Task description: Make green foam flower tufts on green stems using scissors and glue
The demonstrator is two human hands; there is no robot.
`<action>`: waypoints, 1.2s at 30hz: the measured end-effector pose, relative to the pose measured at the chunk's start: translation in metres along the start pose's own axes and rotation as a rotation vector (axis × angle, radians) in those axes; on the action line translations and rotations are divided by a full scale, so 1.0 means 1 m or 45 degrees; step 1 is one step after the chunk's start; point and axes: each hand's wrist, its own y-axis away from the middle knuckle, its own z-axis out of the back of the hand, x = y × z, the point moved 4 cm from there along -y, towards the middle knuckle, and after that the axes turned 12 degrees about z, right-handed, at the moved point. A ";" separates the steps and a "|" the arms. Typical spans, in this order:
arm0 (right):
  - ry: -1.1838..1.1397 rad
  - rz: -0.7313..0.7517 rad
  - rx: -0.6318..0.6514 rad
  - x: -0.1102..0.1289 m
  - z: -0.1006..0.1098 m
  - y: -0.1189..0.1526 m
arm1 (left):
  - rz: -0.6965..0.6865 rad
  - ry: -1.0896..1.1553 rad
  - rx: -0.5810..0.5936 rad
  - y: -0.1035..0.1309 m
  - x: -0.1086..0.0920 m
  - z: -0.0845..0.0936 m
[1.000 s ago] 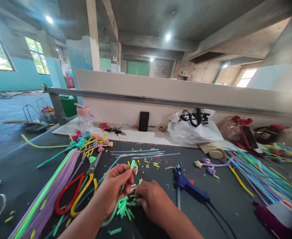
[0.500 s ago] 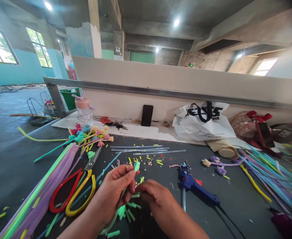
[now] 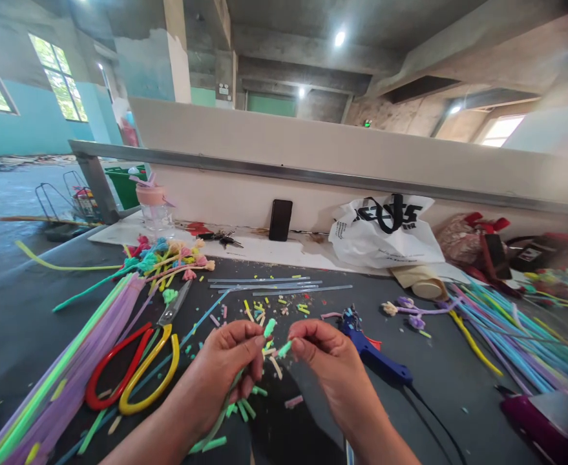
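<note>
Pinched in my left hand [image 3: 238, 358] is a green pipe cleaner [image 3: 269, 327]; its bent tip sticks up past my thumb, and a pale stem trails below the palm. My right hand [image 3: 325, 355], closed at the fingertips, grips a short green pipe cleaner piece [image 3: 284, 349]. The two green ends are close together but apart. Under my hands lie several cut green pieces [image 3: 247, 408]. Left of my left hand rest scissors [image 3: 170, 313] with one red and one yellow handle. Beyond my right hand is a blue glue gun [image 3: 378, 355].
Bundled purple and green pipe cleaners [image 3: 104, 336] lie at left, below small colourful flowers [image 3: 160, 258]. Clear glue sticks [image 3: 269, 284] lie mid-table. A phone [image 3: 280, 220] leans against the back panel beside a white bag [image 3: 385, 232]. More pipe cleaners [image 3: 511, 336] spread at right.
My right hand has risen from the scraps below and now holds a short green piece near the left hand's pipe cleaner. The left hand stays nearly still; the view has shifted slightly.
</note>
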 end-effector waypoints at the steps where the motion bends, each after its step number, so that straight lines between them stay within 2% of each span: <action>1: 0.027 0.049 -0.027 0.002 0.002 -0.001 | 0.010 -0.020 0.007 0.000 0.001 -0.001; 4: 0.145 0.171 -0.039 0.007 0.002 -0.002 | 0.048 -0.082 0.032 0.001 0.002 -0.005; 8: 0.253 0.242 0.002 0.008 0.000 -0.002 | 0.072 -0.130 0.042 0.002 0.003 -0.006; 25: 0.386 0.339 0.013 0.004 0.001 -0.005 | 0.014 -0.238 0.078 -0.001 0.004 -0.008; 32: 0.281 0.209 -0.021 -0.005 -0.002 -0.003 | 0.009 -0.250 0.061 -0.002 0.005 -0.007; 36: 0.321 0.174 -0.024 -0.007 -0.002 -0.002 | -0.010 -0.272 0.076 -0.002 0.004 -0.007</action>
